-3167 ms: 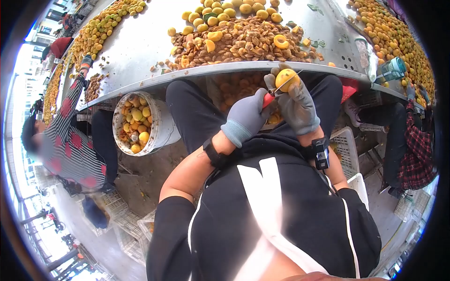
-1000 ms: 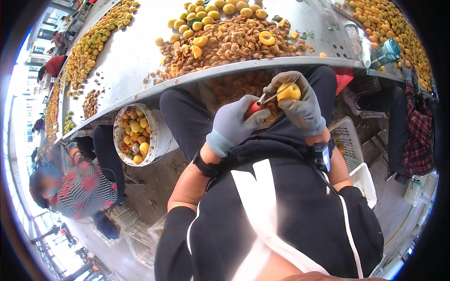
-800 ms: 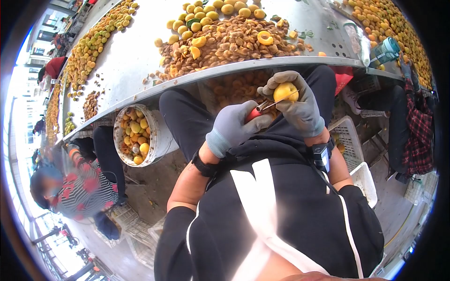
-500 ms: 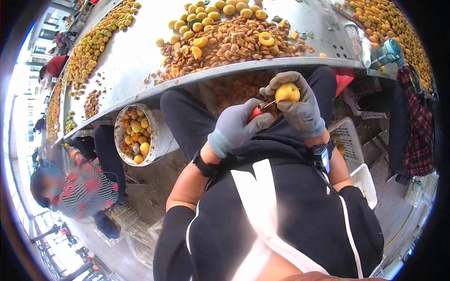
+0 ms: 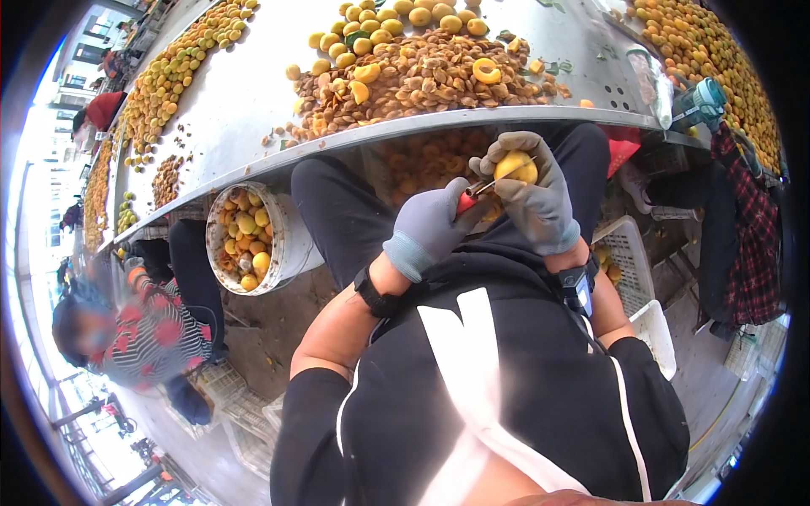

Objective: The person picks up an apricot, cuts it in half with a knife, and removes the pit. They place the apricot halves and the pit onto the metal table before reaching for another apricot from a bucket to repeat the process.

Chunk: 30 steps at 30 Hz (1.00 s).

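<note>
My left hand (image 5: 432, 221), in a grey glove, is closed round a red-handled pitting knife (image 5: 467, 200). The knife's thin metal end reaches across to a yellow apricot (image 5: 515, 167). In its curled fingers, my gloved right hand (image 5: 540, 196) cradles this apricot, and the metal lies against the fruit's surface. Beneath both hands, between my knees, are many opened apricot halves (image 5: 430, 160), partly hidden by the hands and the table edge. Above them on the metal table lies a heap of brown apricot pits (image 5: 422, 80) with a few cut fruit pieces.
Whole apricots (image 5: 371, 34) lie behind the pits. A white bucket (image 5: 291, 244) of apricots stands left of my knee. Plastic crates (image 5: 629, 253) are at my right. A green-lidded bottle (image 5: 702, 103) stands at the right. People sit at both sides, one in a striped top (image 5: 160, 333).
The apricot has turned slightly in my right hand, and the metal end now crosses it at a different angle. Both hands stay close together; the whole view has shifted slightly.
</note>
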Motion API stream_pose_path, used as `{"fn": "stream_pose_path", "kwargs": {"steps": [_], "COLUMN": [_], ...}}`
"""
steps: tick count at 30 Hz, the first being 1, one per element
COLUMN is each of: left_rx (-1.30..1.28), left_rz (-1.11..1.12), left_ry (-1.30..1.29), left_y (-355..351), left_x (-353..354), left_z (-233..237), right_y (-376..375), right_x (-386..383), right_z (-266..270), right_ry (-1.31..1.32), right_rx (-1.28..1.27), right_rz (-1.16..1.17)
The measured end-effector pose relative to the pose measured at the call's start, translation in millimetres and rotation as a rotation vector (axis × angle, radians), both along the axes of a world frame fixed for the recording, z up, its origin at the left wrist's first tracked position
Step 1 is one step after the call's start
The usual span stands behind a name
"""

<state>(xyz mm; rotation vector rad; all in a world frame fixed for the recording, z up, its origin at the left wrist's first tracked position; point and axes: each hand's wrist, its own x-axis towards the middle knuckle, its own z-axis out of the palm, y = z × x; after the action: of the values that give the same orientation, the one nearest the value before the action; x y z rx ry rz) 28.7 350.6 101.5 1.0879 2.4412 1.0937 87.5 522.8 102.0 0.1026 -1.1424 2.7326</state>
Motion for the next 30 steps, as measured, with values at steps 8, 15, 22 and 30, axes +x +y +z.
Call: {"fn": "stream_pose_path", "kwargs": {"steps": [8, 15, 22, 30], "left_rx": [0.030, -0.034, -0.017, -0.161], "left_rz": [0.020, 0.011, 0.055, 0.079], "left_ry": [-0.123, -0.252, -0.152, 0.005], "left_y": [3, 2, 10, 11], "left_x": [-10, -9, -14, -14], "left_z": [-9, -9, 8, 1], "right_y": [-5, -2, -8, -20], "right_x": [-9, -7, -18, -19], "right_z": [15, -11, 7, 8], "right_ry": [-0.076, -0.196, -0.029, -0.148], "right_rx": [-0.043, 0.190, 0.128, -0.238], "right_rz": [0.027, 0.014, -0.018, -0.011]}}
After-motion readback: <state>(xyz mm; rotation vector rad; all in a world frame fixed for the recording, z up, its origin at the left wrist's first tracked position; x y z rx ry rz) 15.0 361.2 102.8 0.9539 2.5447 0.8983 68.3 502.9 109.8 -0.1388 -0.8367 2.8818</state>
